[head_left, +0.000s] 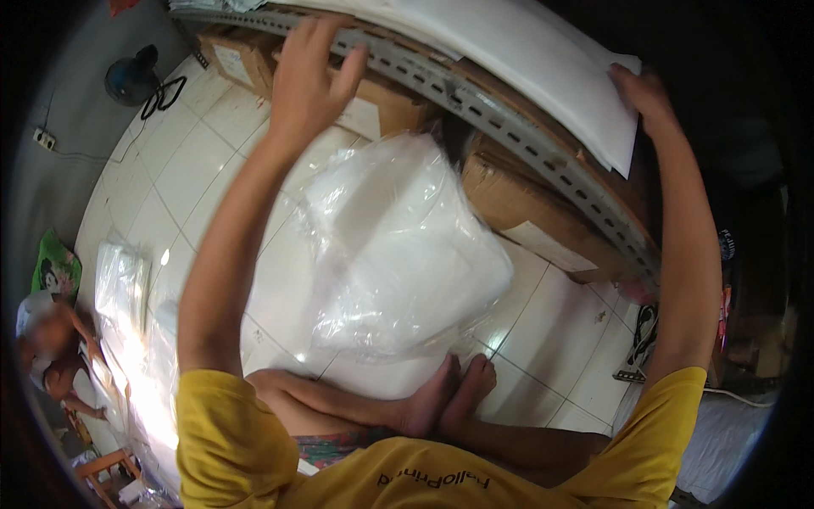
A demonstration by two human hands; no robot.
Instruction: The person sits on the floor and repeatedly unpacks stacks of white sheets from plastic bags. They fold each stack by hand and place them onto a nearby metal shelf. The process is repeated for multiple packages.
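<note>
Some flat, smooth white sheeting (543, 68) meets right fingers (629, 83).

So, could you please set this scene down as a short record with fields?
Left hand: open, thumb apart, at the slotted metal shelf rail; contact unclear
Right hand: at the right edge of the white sheets on the shelf; grip unclear
Floor: white bundle in clear plastic, before the crossed legs
Under shelf: cardboard boxes
Far left: fan, another person
</note>
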